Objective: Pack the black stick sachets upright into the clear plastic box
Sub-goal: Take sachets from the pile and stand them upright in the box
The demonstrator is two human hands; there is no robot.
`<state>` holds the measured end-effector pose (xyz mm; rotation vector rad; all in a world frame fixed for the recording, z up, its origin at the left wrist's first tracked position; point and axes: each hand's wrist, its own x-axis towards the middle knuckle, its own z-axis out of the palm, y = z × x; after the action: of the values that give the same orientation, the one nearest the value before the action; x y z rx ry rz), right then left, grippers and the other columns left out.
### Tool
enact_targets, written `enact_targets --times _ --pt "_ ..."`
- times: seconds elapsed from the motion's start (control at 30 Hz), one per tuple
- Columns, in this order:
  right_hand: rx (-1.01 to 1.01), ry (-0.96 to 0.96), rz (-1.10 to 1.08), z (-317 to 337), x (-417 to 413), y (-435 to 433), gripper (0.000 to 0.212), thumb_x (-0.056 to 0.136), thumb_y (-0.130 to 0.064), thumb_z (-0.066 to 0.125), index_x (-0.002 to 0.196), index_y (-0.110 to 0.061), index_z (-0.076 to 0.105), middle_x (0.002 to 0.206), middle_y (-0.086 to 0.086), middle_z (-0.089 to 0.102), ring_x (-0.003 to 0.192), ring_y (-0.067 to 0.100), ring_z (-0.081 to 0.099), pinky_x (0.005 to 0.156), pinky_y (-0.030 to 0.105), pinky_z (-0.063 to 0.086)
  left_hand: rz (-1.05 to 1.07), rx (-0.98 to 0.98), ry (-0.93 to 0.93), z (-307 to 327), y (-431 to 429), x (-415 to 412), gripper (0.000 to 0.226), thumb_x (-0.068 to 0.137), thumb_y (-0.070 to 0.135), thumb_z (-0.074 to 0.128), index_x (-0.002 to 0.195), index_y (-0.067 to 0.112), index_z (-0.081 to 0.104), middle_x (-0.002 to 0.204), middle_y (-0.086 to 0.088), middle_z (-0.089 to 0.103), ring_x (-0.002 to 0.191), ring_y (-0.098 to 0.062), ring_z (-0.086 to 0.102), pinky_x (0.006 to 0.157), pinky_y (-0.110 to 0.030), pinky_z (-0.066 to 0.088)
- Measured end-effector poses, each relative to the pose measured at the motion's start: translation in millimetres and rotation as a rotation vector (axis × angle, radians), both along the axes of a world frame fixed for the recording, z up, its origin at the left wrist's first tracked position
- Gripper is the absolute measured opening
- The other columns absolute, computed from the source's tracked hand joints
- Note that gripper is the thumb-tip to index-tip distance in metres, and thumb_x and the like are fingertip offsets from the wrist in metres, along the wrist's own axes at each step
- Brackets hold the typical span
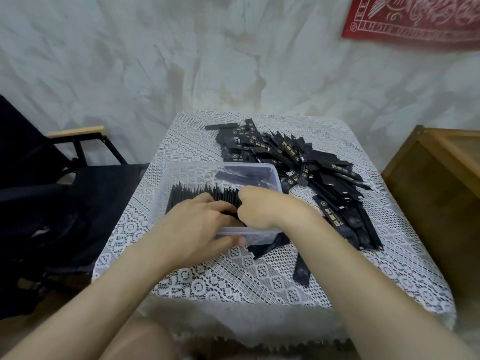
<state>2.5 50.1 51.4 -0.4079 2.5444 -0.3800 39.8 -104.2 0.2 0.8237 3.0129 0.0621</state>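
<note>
Now left hand [200, 224] presses upright sachets [197, 194] — right hand [262, 206] grips them.

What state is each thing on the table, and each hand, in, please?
clear plastic box: open, partly filled.
upright sachets: standing in a row inside the box.
loose sachets: lying flat, piled beside the box.
left hand: fingers resting on the row.
right hand: curled at the row; hold unclear.
</note>
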Motion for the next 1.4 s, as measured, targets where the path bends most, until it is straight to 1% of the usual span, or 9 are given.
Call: enact_targets --times 0.23,0.47,0.6,0.73,0.93,1.07,1.13,1.23,1.4 --pt "-0.13 0.002 -0.091 -15 -9 4 0.017 0.1 -0.008 0.034 0.088 -0.014 0.044 0.083 0.003 0.05 0.071 0.018 0.045 0.058 0.032 0.032 -0.08 0.052 0.014 -1 -4 -2 0.044 0.096 0.068 0.04 0.123 0.042 0.063 0.127 0.026 0.055 0.096 -0.01 0.046 0.08 -0.031 0.047" --pt "-0.146 -0.03 -0.035 -22 -18 7 0.034 0.099 -0.01 0.036 0.129 -0.009 0.053 0.097 0.006 0.055 0.091 0.027 0.055 0.078 0.039 0.044 -0.064 -0.003 0.008 1 -2 -2 0.05 0.095 0.071 0.03 0.111 0.037 0.063 0.107 0.023 0.063 0.096 -0.012 0.047 0.081 -0.028 0.045" --pt "-0.124 0.107 -0.019 -18 -10 18 0.023 0.103 -0.013 0.037 0.108 -0.018 0.059 0.105 0.006 0.061 0.088 0.026 0.059 0.077 0.033 0.044 -0.063 -0.034 0.011 -1 -1 -3 0.06 0.093 0.074 0.018 0.11 0.038 0.063 0.118 0.021 0.063 0.098 -0.011 0.048 0.085 -0.025 0.042" --pt "-0.444 0.207 -0.144 -24 2 48 0.04 0.108 -0.021 0.042 0.146 -0.02 0.052 0.139 0.003 0.062 0.112 0.022 0.067 0.101 0.04 0.053 -0.055 -0.028 0.005 -1 1 -1 0.056 0.095 0.072 0.023 0.117 0.039 0.063 0.143 0.021 0.054 0.106 -0.012 0.048 0.089 -0.025 0.043" --pt "-1.044 0.035 -0.363 -34 27 76 0.03 0.103 -0.001 0.053 0.129 -0.008 0.066 0.111 0.009 0.076 0.103 0.016 0.074 0.093 0.028 0.058 -0.01 0.044 0.046 -15 1 6 0.057 0.092 0.074 0.023 0.119 0.044 0.064 0.141 0.023 0.055 0.105 -0.013 0.05 0.089 -0.036 0.05" --pt "-1.223 0.026 -0.521 -37 29 88 0.025 0.1 0.004 0.055 0.115 -0.006 0.072 0.099 0.014 0.078 0.09 0.022 0.076 0.083 0.029 0.062 0.001 0.075 0.049 -17 1 8 0.056 0.093 0.074 0.026 0.118 0.044 0.066 0.139 0.022 0.057 0.106 -0.013 0.053 0.089 -0.038 0.05" --pt "-1.195 0.065 -0.572 -40 27 96 0.024 0.099 0.003 0.055 0.109 -0.008 0.074 0.093 0.013 0.078 0.081 0.02 0.074 0.079 0.03 0.063 0.014 0.095 0.055 -15 0 10 0.052 0.094 0.072 0.029 0.115 0.043 0.067 0.136 0.023 0.059 0.103 -0.014 0.053 0.085 -0.038 0.052" --pt "-0.838 0.213 -0.606 -59 20 111 0.015 0.097 -0.008 0.063 0.102 -0.016 0.075 0.082 0.003 0.075 0.071 0.017 0.07 0.069 0.032 0.063 0.026 0.087 0.052 -12 -2 14 0.054 0.093 0.072 0.028 0.116 0.043 0.068 0.136 0.023 0.059 0.102 -0.014 0.052 0.084 -0.037 0.052" --pt "-0.329 0.267 -0.532 -75 17 108 0.023 0.088 -0.047 0.072 0.097 -0.026 0.07 0.091 -0.009 0.07 0.083 0.024 0.071 0.081 0.039 0.057 0.042 0.079 0.075 -12 -1 18 0.061 0.091 0.074 0.021 0.114 0.043 0.069 0.136 0.026 0.058 0.105 -0.013 0.051 0.081 -0.034 0.053"
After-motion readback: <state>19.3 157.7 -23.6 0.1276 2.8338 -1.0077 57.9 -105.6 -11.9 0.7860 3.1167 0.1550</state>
